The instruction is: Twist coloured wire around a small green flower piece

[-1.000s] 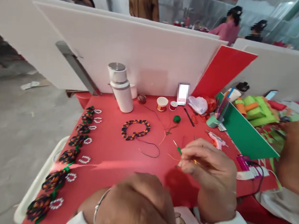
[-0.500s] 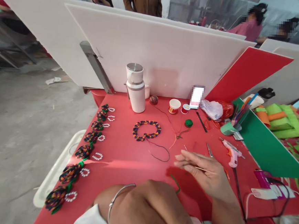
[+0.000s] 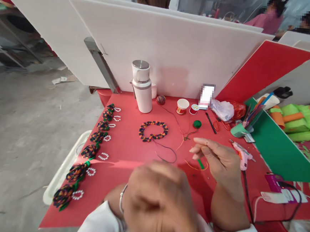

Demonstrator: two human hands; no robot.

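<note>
My left hand [image 3: 159, 198], with a silver bangle [image 3: 122, 199] at the wrist, is raised in front of me, its fingers curled but blurred by motion. To its right, my right hand [image 3: 221, 162] is closed, thumb against fingers; whatever it pinches is too small to make out. Just below its fingertips are an orange thread [image 3: 194, 167] and a short green strand [image 3: 201, 164]. Beyond my hands, a multicoloured braided yarn ring [image 3: 142, 134] lies on the red table [image 3: 125, 147], a dark thread [image 3: 172, 151] trailing from it.
Several yarn flowers [image 3: 90, 151] and white bead loops [image 3: 103, 156] line the left edge. A white flask [image 3: 142, 93], yarn ball [image 3: 161, 99], paper cup [image 3: 182, 104], thread spool [image 3: 194, 109] and phone [image 3: 206, 97] stand behind. A glue gun [image 3: 243, 155] and power strip [image 3: 277, 199] lie right.
My left hand has risen and turned. My right hand has moved up slightly with its fingers bent more; orange thread now shows below it. The scissors have gone out of sight behind it.
</note>
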